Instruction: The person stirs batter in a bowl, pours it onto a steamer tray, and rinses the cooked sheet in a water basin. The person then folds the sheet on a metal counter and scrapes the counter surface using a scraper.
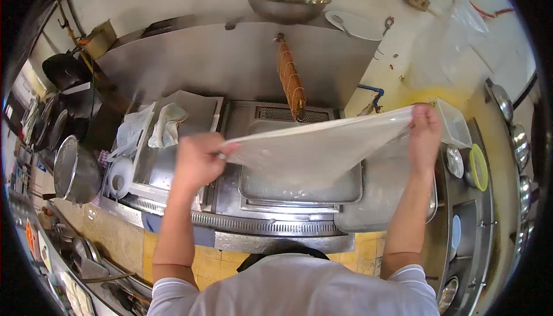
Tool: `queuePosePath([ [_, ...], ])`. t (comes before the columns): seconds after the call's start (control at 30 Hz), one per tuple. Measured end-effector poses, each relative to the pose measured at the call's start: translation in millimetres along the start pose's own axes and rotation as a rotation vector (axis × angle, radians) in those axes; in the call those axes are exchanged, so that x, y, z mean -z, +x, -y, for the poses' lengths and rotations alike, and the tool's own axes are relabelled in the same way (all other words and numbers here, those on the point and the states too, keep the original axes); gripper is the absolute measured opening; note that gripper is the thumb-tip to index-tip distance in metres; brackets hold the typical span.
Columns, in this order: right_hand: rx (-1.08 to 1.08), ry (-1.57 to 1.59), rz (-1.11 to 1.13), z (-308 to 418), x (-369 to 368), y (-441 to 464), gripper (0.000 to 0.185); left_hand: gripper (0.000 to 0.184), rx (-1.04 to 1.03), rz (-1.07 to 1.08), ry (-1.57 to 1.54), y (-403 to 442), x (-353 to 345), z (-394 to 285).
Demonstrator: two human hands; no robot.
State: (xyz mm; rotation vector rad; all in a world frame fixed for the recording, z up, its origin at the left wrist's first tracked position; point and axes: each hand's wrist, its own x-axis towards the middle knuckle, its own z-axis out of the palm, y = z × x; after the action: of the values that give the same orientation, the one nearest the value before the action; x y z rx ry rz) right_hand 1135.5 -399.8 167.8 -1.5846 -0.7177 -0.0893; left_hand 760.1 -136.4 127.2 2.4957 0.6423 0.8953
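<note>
A thin whitish sheet (311, 152) is stretched between my hands, its far edge raised and its middle sagging. Whether it is cloth or plastic I cannot tell. My left hand (199, 160) is closed on one corner, and my right hand (425, 125) pinches the other corner, higher up. Below the sheet lies a shallow metal tray (358, 188) with a wet-looking bottom, partly hidden. A second metal tray (363, 222) is beside it, under my right forearm.
A wrapped spout (291, 80) juts out behind the sheet. On the left are a crumpled cloth (168, 125), a plastic bag (133, 130) and a large pot (76, 169). A white basket (452, 121) stands at right. A metal bowl (288, 4) rests on the back ledge.
</note>
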Motion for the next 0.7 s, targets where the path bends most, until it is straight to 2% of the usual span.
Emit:
queuePosePath([
  [0.1,0.087,0.297,-0.091,28.1,29.4,-4.6,0.014,0.02,-0.191,-0.345,-0.216,4.3,36.5,-19.6],
  [0.2,0.089,0.166,-0.099,38.3,58.1,-27.6,0.011,0.016,-0.173,-0.414,-0.425,-7.4,45.3,-11.6],
  [0.3,0.228,-0.168,0.032,-0.2,59.0,-43.1,0.011,0.012,0.177,-0.289,-0.538,-25.6,17.1,11.5],
  [0.37,-0.075,-0.386,0.053,-44.5,44.6,-59.3,0.013,0.013,0.536,-0.147,-0.59,-17.4,-18.0,16.4],
  [0.4,-0.084,-0.39,0.098,-78.7,33.4,-61.3,0.014,0.014,0.55,-0.041,-0.589,-14.9,-43.6,39.3],
  [0.43,-0.093,-0.394,0.144,-112.9,22.0,-63.0,0.014,0.015,0.672,0.035,-0.585,-10.5,-72.4,60.9],
  [0.5,-0.049,-0.614,0.242,-155.4,-0.6,-51.8,0.017,0.018,0.72,0.041,-0.66,8.0,-127.8,95.7],
  [0.53,-0.237,-0.433,0.256,-182.3,-12.4,-36.0,0.015,0.019,0.712,0.022,-0.597,26.1,-143.4,94.4],
  [0.57,-0.422,-0.248,0.268,-211.6,-24.1,-17.1,0.016,0.02,0.608,-0.017,-0.604,44.3,-168.4,115.6],
  [0.6,-0.406,-0.112,0.207,-246.5,-39.2,-2.8,0.02,0.022,0.505,-0.055,-0.609,59.6,-203.2,144.5],
  [0.67,-0.366,0.158,0.083,-295.9,-60.5,17.6,0.03,0.043,0.205,-0.367,-0.491,82.2,-276.3,188.3],
  [0.7,-0.269,-0.052,0.131,-286.9,-64.9,14.5,0.034,0.05,0.261,-0.201,-0.431,84.4,-267.9,169.7],
])
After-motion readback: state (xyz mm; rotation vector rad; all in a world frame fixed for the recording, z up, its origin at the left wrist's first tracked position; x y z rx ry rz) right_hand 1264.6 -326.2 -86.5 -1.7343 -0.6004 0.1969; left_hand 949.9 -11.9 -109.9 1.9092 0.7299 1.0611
